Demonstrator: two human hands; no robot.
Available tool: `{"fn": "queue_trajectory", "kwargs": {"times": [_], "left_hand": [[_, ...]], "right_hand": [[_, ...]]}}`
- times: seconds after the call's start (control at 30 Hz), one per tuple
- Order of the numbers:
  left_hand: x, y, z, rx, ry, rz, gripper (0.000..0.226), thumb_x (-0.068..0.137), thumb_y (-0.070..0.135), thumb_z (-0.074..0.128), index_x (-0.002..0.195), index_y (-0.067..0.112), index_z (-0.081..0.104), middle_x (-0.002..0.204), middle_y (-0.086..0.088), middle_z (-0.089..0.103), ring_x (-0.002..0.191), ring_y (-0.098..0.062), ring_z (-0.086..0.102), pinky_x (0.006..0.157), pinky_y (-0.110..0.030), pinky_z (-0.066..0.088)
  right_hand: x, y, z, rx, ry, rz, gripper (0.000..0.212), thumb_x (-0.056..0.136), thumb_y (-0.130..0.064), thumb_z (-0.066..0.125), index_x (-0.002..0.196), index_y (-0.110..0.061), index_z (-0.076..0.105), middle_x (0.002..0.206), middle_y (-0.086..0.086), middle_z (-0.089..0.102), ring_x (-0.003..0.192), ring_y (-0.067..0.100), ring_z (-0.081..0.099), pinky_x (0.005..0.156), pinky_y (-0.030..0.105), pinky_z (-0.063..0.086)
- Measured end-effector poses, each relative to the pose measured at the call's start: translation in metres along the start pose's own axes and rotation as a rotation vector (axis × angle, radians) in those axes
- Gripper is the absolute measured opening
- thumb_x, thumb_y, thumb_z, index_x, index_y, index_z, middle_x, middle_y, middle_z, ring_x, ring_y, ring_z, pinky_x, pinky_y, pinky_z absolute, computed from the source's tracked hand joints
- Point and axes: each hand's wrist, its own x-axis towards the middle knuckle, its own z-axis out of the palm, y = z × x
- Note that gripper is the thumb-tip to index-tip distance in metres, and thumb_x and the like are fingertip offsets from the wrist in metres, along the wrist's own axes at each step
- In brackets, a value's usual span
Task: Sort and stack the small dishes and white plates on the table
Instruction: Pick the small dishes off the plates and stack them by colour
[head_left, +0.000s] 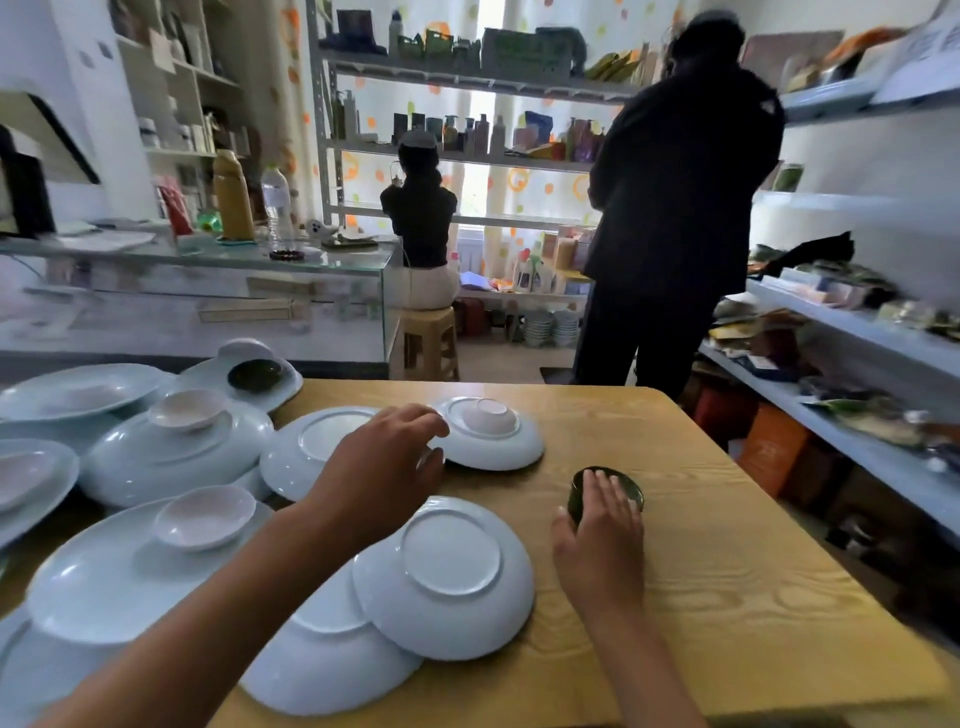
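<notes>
Many white plates cover the left half of the wooden table (727, 571). My left hand (384, 467) reaches over an upturned plate (306, 447) and grips the left rim of another upturned white plate (498, 454), fingers above and thumb below. A small white dish (491, 415) lies upside down on that plate. My right hand (602, 540) lies over a small dark green dish (631, 491), thumb at its side. Two overlapping upturned plates (452, 577) lie near me. Small white dishes (205, 517) (187, 408) and a dark dish (255, 375) sit on platters at the left.
The table's right half is bare wood. A person in dark clothes (675, 208) stands just beyond the table's far right corner; another sits on a stool (428, 343) farther back. A glass counter (208, 291) is at the left and stocked shelves (857, 332) at the right.
</notes>
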Motion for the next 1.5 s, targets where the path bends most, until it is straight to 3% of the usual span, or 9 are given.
{"fn": "queue_trajectory", "kwargs": {"times": [0.27, 0.5, 0.63, 0.87, 1.03, 1.2, 1.4, 1.5], "left_hand": [[0.004, -0.049, -0.026, 0.079, 0.030, -0.092, 0.028, 0.092, 0.028, 0.058, 0.119, 0.023, 0.063, 0.127, 0.006, 0.060, 0.107, -0.017, 0.059, 0.087, -0.027, 0.045], [0.022, -0.145, -0.050, 0.116, 0.078, -0.251, 0.030, 0.091, 0.026, 0.061, 0.119, 0.018, 0.065, 0.122, 0.000, 0.065, 0.104, -0.016, 0.063, 0.090, -0.029, 0.051], [0.048, -0.214, -0.058, 0.152, 0.059, -0.357, 0.026, 0.090, 0.018, 0.060, 0.115, 0.013, 0.066, 0.112, -0.006, 0.068, 0.095, -0.022, 0.063, 0.080, -0.026, 0.046], [0.111, -0.342, -0.055, 0.242, 0.068, -0.496, 0.018, 0.092, 0.017, 0.057, 0.108, 0.012, 0.062, 0.101, -0.012, 0.068, 0.084, -0.025, 0.061, 0.082, -0.040, 0.054], [0.155, -0.394, -0.030, 0.269, -0.037, -0.521, 0.054, 0.089, 0.014, 0.059, 0.140, 0.020, 0.043, 0.134, -0.010, 0.056, 0.117, -0.029, 0.055, 0.098, -0.044, 0.047], [0.182, -0.424, 0.003, 0.210, -0.210, -0.500, 0.068, 0.085, 0.004, 0.063, 0.145, 0.025, 0.038, 0.146, -0.004, 0.043, 0.129, -0.026, 0.044, 0.107, -0.041, 0.038], [0.187, -0.446, 0.018, 0.247, -0.243, -0.479, 0.066, 0.087, 0.003, 0.062, 0.145, 0.024, 0.039, 0.143, -0.006, 0.046, 0.128, -0.027, 0.045, 0.107, -0.040, 0.036], [0.186, -0.450, 0.024, 0.310, -0.234, -0.440, 0.057, 0.086, 0.005, 0.063, 0.138, 0.023, 0.047, 0.133, -0.007, 0.055, 0.118, -0.028, 0.054, 0.100, -0.041, 0.044]], "right_hand": [[0.010, -0.104, 0.006, 0.236, -0.019, -0.256, 0.061, 0.089, -0.022, 0.063, 0.145, -0.017, 0.037, 0.151, 0.004, 0.039, 0.141, 0.020, 0.032, 0.116, 0.032, 0.019], [0.034, -0.219, 0.045, 0.310, -0.170, -0.509, 0.053, 0.091, -0.028, 0.056, 0.141, -0.018, 0.041, 0.146, 0.004, 0.044, 0.136, 0.021, 0.038, 0.115, 0.036, 0.029], [0.064, -0.271, 0.076, 0.312, -0.262, -0.623, 0.054, 0.092, -0.027, 0.057, 0.142, -0.015, 0.040, 0.145, 0.004, 0.044, 0.135, 0.018, 0.036, 0.113, 0.028, 0.026], [0.132, -0.330, 0.142, 0.231, -0.409, -0.634, 0.060, 0.093, -0.024, 0.055, 0.147, -0.018, 0.030, 0.150, -0.001, 0.037, 0.140, 0.017, 0.027, 0.114, 0.030, 0.023], [0.171, -0.352, 0.188, 0.194, -0.457, -0.611, 0.059, 0.092, -0.022, 0.055, 0.146, -0.017, 0.030, 0.147, 0.002, 0.041, 0.137, 0.020, 0.032, 0.111, 0.034, 0.029], [0.190, -0.366, 0.220, 0.225, -0.455, -0.560, 0.065, 0.091, -0.020, 0.056, 0.148, -0.016, 0.026, 0.146, 0.003, 0.041, 0.136, 0.022, 0.033, 0.109, 0.036, 0.032], [0.200, -0.365, 0.240, 0.233, -0.445, -0.584, 0.069, 0.090, -0.019, 0.055, 0.150, -0.016, 0.021, 0.147, 0.004, 0.039, 0.136, 0.023, 0.032, 0.108, 0.036, 0.032], [0.199, -0.363, 0.243, 0.228, -0.459, -0.579, 0.069, 0.091, -0.020, 0.054, 0.150, -0.015, 0.019, 0.148, 0.004, 0.037, 0.137, 0.022, 0.031, 0.109, 0.036, 0.030]]}}
